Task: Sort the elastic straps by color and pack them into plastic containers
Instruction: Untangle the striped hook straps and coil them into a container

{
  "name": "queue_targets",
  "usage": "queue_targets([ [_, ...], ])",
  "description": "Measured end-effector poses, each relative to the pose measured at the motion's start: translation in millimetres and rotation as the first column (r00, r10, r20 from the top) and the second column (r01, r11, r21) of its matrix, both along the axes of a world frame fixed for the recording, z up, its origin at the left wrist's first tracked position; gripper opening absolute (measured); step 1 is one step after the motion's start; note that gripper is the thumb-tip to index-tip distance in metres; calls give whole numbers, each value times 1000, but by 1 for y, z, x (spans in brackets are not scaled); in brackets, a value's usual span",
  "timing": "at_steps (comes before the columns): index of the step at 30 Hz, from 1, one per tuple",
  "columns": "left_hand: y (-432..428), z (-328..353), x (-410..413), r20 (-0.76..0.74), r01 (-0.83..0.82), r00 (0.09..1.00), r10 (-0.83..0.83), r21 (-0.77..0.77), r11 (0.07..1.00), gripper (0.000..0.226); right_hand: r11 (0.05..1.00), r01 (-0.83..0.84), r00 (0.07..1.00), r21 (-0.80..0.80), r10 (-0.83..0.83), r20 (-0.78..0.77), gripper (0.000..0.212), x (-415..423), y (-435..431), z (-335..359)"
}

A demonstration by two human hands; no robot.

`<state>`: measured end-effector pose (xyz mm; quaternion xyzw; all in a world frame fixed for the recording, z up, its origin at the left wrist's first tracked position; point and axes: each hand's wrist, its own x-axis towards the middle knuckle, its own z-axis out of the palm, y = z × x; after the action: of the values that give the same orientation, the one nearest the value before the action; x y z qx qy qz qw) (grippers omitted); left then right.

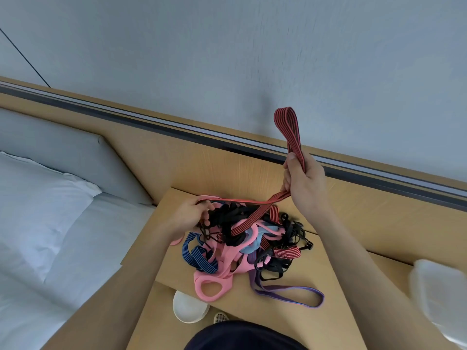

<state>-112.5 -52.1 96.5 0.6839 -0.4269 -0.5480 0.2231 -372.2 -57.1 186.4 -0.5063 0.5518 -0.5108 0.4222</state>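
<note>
Head view: the step in hand looks like freeing one strap for sorting, with no packing yet to be seen. The right hand, raised above and right of the tangled pile on the bench, has its fingers curled tight round a red-and-black striped strap, whose loop stands up above the fist. From that fist the strap runs down, one length into the pile, another toward the left hand at the pile's left edge, whose fingers curl round a strap there; whether it is the same one is hard to tell. The next move probably calls for drawing the red strap clear while the left hand keeps the rest down, since black straps lie over and around it and may drag along. A pink strap and a purple strap trail from the pile's near side, and a blue striped strap lies at its near left. A blurred translucent plastic container sits well right of the pile. A bed lies far left.
</note>
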Motion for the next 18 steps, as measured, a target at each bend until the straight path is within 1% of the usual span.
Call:
queue_targets([
  [2, 4, -15, 7, -138, -102, 984, 116, 109, 989, 28, 1000, 0, 1000, -7, 0, 26, 29, 3, 0, 0],
  [3, 6, -22, 11, -178, -133, 971, 160, 152, 979, 32, 1000, -2, 1000, -11, 2, 26, 29, 5, -1, -1],
  [5, 11, -38, 17, -190, -158, 962, 198, 210, 965, 42, 1000, -18, 1000, -13, 18, 19, 29, 9, -1, -4],
  [7, 17, -53, 19, -169, -166, 964, 207, 231, 959, 46, 999, -38, 999, -6, 38, 12, 30, 13, -1, -8],
  [9, 22, -64, 18, -127, -168, 973, 194, 194, 967, 42, 999, -52, 999, -1, 52, -11, 29, 17, 0, -12],
  [12, 27, -75, 15, 44, -109, 993, 106, 90, 990, 25, 998, -60, 998, -5, 60, -29, 29, 19, -1, -13],
  [15, 31, -80, 15, 148, -17, 989, 7, 67, 998, 16, 999, -52, 998, -7, 51, -37, 31, 21, -2, -13],
  [18, 35, -84, 11, 215, 79, 973, -88, 49, 996, 10, 999, -48, 998, -6, 47, -34, 31, 22, -2, -14],
])
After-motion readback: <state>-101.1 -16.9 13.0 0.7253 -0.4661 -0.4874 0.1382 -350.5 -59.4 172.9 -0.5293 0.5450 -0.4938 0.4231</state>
